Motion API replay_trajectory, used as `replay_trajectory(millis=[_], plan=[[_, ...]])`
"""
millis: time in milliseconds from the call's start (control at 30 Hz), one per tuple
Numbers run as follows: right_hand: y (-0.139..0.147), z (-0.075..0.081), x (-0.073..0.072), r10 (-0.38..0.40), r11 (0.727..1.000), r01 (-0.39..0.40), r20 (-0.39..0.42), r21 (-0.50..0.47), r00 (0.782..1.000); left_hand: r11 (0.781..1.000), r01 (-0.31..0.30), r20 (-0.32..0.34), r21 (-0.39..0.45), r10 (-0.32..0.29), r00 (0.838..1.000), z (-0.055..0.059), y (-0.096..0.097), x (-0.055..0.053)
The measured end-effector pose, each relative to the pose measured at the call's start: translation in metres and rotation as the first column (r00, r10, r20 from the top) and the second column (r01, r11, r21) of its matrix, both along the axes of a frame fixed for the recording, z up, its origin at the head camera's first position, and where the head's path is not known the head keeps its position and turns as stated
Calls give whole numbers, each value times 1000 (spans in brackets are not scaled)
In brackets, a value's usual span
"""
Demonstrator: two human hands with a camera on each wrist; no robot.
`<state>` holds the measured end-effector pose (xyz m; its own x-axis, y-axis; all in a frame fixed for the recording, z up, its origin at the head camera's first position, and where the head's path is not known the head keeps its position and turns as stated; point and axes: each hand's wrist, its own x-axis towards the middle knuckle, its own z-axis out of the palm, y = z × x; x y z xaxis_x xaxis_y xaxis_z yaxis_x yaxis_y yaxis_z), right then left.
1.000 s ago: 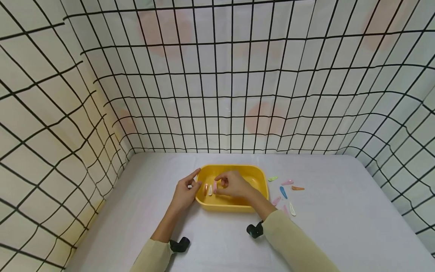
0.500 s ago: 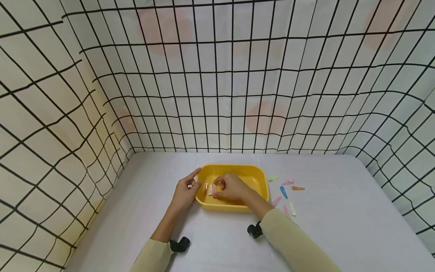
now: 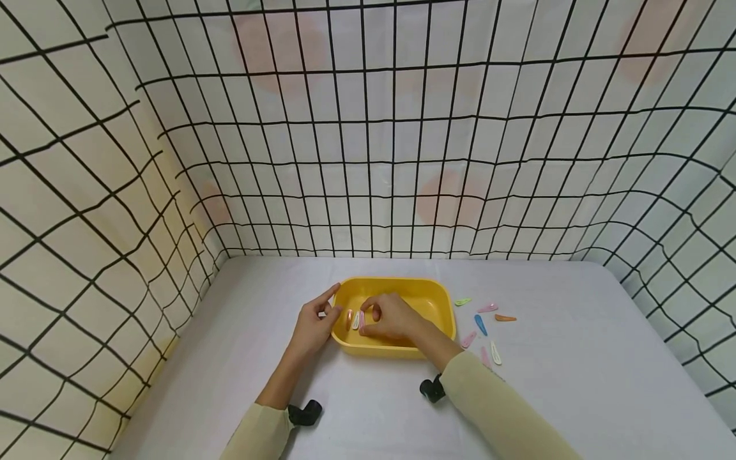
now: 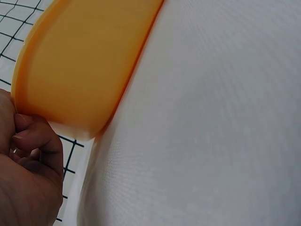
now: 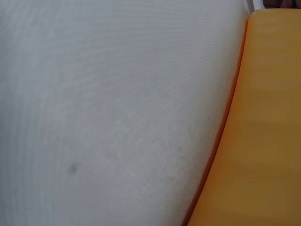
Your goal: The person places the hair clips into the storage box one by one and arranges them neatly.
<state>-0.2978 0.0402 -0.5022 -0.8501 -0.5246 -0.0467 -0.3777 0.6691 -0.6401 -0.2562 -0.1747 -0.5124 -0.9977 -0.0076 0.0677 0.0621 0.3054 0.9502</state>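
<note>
A yellow tray (image 3: 379, 352) stands on the white-covered table. My left hand (image 3: 312, 328) holds its left end, thumb at the rim. In the left wrist view the fingers of that left hand (image 4: 35, 155) curl against the tray's outer wall (image 4: 75, 66). Inside the tray, my right hand (image 3: 393, 317) pinches a pink snap hair clip (image 3: 361, 321) between thumb and forefinger. Just left of it lie a white hair clip (image 3: 355, 320) and an orange hair clip (image 3: 349, 318), roughly side by side. The right wrist view shows the tray's wall (image 5: 263, 122), but the pinch is hidden there.
Right of the tray, several loose hair clips lie on the table, among them a green one (image 3: 462, 301), a blue one (image 3: 480, 324), an orange one (image 3: 505, 318) and a white one (image 3: 495, 352). A black wire grid (image 3: 393, 163) encloses the back and sides.
My right hand has shifted slightly left with the pink hair clip, bringing it close beside the white one. My left hand stays at the tray's end.
</note>
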Motion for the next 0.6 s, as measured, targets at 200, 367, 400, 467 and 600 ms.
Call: replay_trajectory(millis=[200,367,400,467,600], plan=[[1,0,1,2,1000,-2,-18,9,1000,1000,0,-3,-2,0,1000,1,1,-1],[4,3,2,2,1000,-2,-13,0,1000,1000,1,-2,-5,-1,1000,2,2,0],[5,3,3,-1,1000,1,-7,-5,1000,1000,2,-2,-5,-2,1000,2,2,0],[7,5,3,-5,1000,5,-4,-18,1000,1000,3,-1,-5,-3,1000,2,2,0],[14,8,3,-29,998,29,-4,-56,1000,1000,-2,-6,-15,2,1000,2,1,1]])
